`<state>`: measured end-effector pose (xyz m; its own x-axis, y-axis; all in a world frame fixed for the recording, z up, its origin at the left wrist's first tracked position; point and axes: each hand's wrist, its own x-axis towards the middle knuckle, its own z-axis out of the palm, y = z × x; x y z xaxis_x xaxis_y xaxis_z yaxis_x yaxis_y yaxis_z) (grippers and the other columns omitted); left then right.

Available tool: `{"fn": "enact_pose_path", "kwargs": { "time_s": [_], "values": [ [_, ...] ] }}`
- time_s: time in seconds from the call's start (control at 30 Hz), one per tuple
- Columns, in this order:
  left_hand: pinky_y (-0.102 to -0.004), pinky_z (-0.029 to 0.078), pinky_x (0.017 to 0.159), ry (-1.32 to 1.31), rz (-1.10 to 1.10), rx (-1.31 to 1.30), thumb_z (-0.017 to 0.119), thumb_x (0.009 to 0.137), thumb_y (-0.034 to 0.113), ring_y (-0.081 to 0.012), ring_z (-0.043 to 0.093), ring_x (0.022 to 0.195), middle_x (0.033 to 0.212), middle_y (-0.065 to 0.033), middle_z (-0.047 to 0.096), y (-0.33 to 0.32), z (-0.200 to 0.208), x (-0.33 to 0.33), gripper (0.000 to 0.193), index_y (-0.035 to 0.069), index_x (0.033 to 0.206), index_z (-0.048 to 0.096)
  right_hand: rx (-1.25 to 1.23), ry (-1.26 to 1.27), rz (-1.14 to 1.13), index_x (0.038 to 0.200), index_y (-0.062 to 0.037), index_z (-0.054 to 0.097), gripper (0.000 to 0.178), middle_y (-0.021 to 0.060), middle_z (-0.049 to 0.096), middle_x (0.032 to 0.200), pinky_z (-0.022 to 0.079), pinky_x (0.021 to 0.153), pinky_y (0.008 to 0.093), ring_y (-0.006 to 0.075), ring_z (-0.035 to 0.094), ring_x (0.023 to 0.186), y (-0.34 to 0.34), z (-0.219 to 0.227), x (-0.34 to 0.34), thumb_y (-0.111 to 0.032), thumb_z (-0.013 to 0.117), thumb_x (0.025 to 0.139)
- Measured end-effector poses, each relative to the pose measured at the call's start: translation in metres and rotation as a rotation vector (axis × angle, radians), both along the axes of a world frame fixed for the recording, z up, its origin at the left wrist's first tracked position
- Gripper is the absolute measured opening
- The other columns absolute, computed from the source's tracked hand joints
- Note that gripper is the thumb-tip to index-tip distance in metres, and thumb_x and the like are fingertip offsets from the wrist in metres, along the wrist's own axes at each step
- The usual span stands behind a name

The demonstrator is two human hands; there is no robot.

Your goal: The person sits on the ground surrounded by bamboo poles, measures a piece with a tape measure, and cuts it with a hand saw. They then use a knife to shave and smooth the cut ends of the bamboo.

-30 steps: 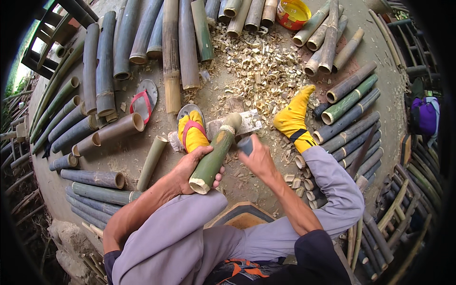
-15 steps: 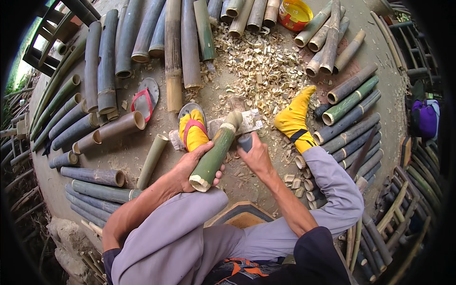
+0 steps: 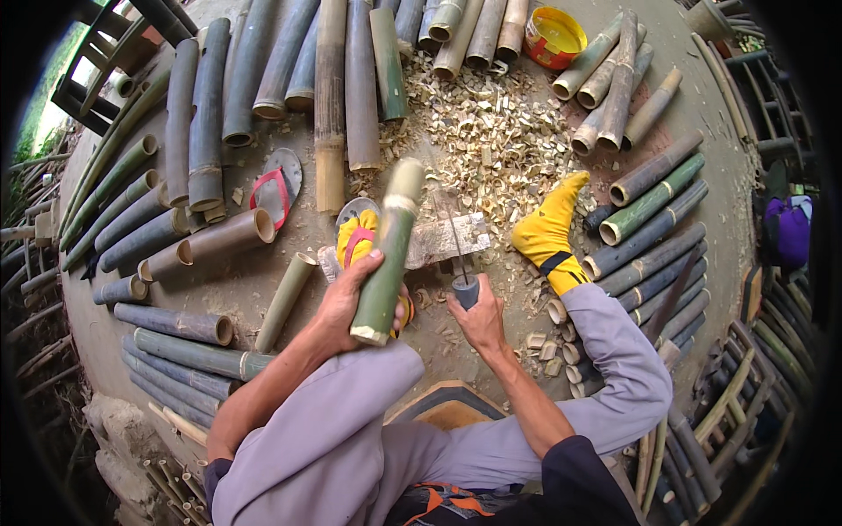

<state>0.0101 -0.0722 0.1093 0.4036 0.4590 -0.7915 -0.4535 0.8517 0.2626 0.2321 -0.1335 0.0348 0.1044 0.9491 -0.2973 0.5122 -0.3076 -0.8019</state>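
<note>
My left hand (image 3: pixel 346 302) is wrapped round a short green bamboo tube (image 3: pixel 387 254), held tilted upright above my left knee. Its upper end past the node is pale and shaved; the lower rim is cut pale too. In my right hand (image 3: pixel 481 323) is a knife (image 3: pixel 466 292) with a thick dark grey handle. Its narrow metal blade points away from me, seen almost edge-on, apart from the tube. Beyond both hands lies a pale, scarred wooden block (image 3: pixel 447 243) on the ground.
Wood chips (image 3: pixel 500 118) heap up ahead. Bamboo tubes (image 3: pixel 200 326) lie in rows at left, ahead and right. A yellow-red tub (image 3: pixel 554 38) stands far off. My yellow-socked right foot (image 3: pixel 553 228) is bare of a sandal; one loose sandal (image 3: pixel 276 188) lies at left.
The bamboo tube has swung up more upright and off the wooden block. My right hand has shifted slightly nearer me, and the knife's blade now shows, pointing away.
</note>
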Motion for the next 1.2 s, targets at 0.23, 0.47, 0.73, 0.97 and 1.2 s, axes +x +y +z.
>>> {"fn": "enact_pose_path", "kwargs": {
  "time_s": [0.23,0.47,0.73,0.97,1.2],
  "values": [
    [-0.0310,0.048,0.082,1.636,-0.183,1.151,0.068,0.081,0.016,-0.0176,0.058,0.090,0.104,-0.0092,0.059,0.067,-0.052,-0.054,0.058,0.006,0.135,0.049,-0.079,0.005,-0.066,0.097,-0.0001,0.052,0.033,0.0193,0.066,0.077,0.052,0.060,0.0406,0.0320,0.068,0.068,-0.008,-0.019,0.024,-0.020,0.072,0.079],
    [-0.0350,0.051,0.085,1.298,-0.236,1.095,0.067,0.077,0.016,-0.0281,0.064,0.096,0.106,-0.0176,0.065,0.136,-0.055,0.001,0.044,-0.001,0.116,0.059,-0.154,0.026,-0.097,0.092,-0.0003,0.057,0.034,0.0111,0.062,0.070,0.049,0.059,0.0380,0.0256,0.062,0.062,-0.020,-0.052,0.024,-0.023,0.074,0.074],
    [-0.0366,0.050,0.088,0.679,-0.007,0.483,0.068,0.079,0.006,-0.0270,0.059,0.104,0.125,-0.0181,0.054,0.205,-0.113,0.061,0.066,0.003,0.137,0.037,-0.309,0.420,-0.150,0.095,0.0002,0.057,0.031,0.0061,0.061,0.067,0.047,0.044,0.0301,0.0147,0.059,0.047,-0.020,-0.045,0.033,-0.020,0.073,0.078],
    [-0.0511,0.023,0.112,0.309,0.423,0.327,0.062,0.078,-0.005,-0.0397,0.014,0.142,0.157,-0.0155,0.010,0.222,-0.127,0.113,0.087,0.025,0.150,0.022,-0.280,0.240,-0.068,0.097,-0.0016,0.059,0.033,0.0104,0.063,0.071,0.050,0.052,0.0336,0.0193,0.062,0.056,-0.019,-0.043,0.041,-0.025,0.073,0.078],
    [-0.0530,0.034,0.101,0.250,0.644,0.332,0.062,0.078,-0.007,-0.0283,0.037,0.129,0.144,-0.0103,0.035,0.240,-0.138,0.106,0.093,0.032,0.150,0.019,-0.282,0.176,-0.057,0.099,-0.0016,0.061,0.034,0.0158,0.067,0.086,0.050,0.074,0.0388,0.0286,0.065,0.081,-0.022,-0.060,0.042,-0.023,0.073,0.076]
  ]
}}
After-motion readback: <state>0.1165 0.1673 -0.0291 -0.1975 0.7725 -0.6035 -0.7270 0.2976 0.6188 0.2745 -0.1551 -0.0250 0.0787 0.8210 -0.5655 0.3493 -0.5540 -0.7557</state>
